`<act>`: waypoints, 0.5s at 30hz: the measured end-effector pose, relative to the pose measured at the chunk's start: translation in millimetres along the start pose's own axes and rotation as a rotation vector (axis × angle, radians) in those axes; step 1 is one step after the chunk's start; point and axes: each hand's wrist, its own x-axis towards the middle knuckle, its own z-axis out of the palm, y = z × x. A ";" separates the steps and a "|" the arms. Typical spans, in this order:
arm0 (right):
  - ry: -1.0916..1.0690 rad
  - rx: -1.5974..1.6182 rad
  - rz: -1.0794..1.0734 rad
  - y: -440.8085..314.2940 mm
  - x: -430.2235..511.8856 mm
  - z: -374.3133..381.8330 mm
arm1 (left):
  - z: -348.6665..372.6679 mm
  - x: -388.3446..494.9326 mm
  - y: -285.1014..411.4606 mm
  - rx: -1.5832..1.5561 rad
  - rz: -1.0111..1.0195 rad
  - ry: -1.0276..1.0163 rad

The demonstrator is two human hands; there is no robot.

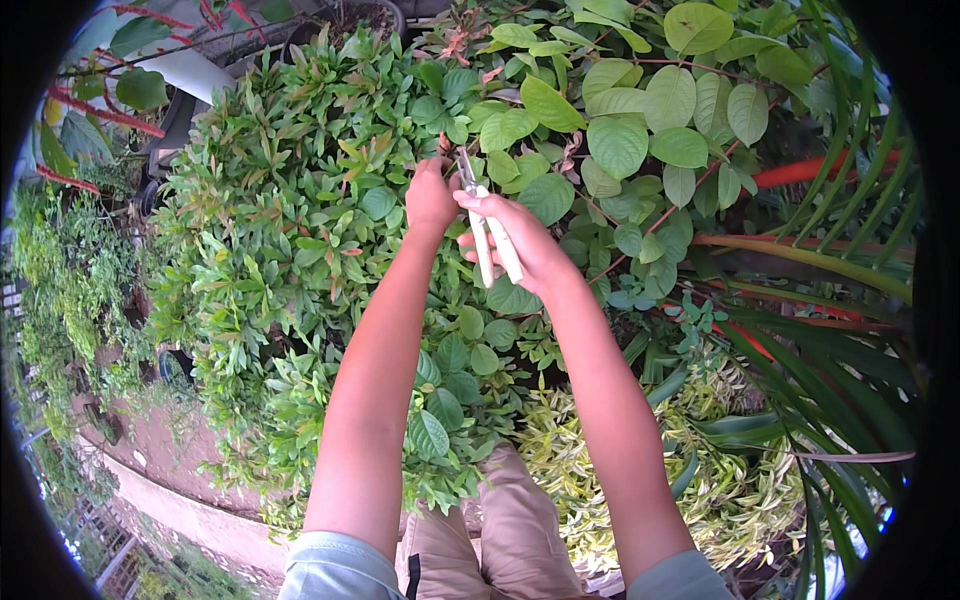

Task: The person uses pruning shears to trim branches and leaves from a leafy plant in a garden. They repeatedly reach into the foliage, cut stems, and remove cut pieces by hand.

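Observation:
My right hand (529,244) grips a pair of pruning shears (504,251) with white handles, the thumb lying along the upper part. Their metal blades point away from me and slightly left, in among the leaves. Close beside the blades is my left hand (430,195), back side up, its fingers bent into the foliage. A brown, withered leaf (445,142) shows just past those fingertips; whether the fingers hold it or a stem is hidden. Around both hands grow a dense small-leaved shrub (300,225) and a plant with broad oval green leaves (619,146).
Palm fronds (817,360) with orange-red stalks (802,172) reach in from the right. Below them spreads a yellow-variegated shrub (600,457). At the top left are a dark plant pot (401,19) and red tassel-like flowers (105,112). A low concrete edging (180,510) borders bare soil (157,450).

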 end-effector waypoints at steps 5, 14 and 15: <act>0.404 -0.202 -0.080 27.3 62.9 -24.4 | -21.1 13.2 3.6 -0.069 -0.201 -0.027; 0.357 -0.290 -0.053 43.5 62.7 -33.4 | -42.5 34.5 -17.4 0.758 0.473 0.095; 0.352 -0.297 -0.049 45.1 63.5 -37.0 | -35.8 34.3 -10.1 0.772 0.375 0.052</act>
